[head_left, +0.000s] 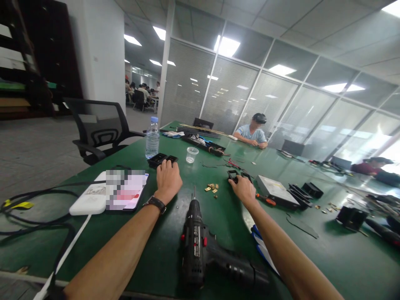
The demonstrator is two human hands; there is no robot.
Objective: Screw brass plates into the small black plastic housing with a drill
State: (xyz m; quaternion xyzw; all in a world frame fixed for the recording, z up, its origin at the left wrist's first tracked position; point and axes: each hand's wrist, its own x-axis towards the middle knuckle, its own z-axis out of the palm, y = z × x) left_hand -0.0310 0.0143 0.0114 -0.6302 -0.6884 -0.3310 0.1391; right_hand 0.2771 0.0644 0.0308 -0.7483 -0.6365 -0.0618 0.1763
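Note:
On the green table, my left hand (168,178) reaches forward with its fingers curled over the near edge of a black plastic frame (157,160). My right hand (244,189) closes around another black plastic frame (232,175), thumb on its near side. Small brass-coloured metal parts (211,187) lie loose between the two hands. A black cordless drill (195,246) rests on its side in front of me, its bit pointing away. Right of my right hand lies an orange-handled screwdriver (267,200), beside a white-topped box (276,191).
A water bottle (152,139) and a clear plastic cup (191,155) stand beyond my left hand. A phone (128,191), white power bank (90,196) and cables lie left. Black housings (351,217) sit right. Another person (252,133) sits across the table.

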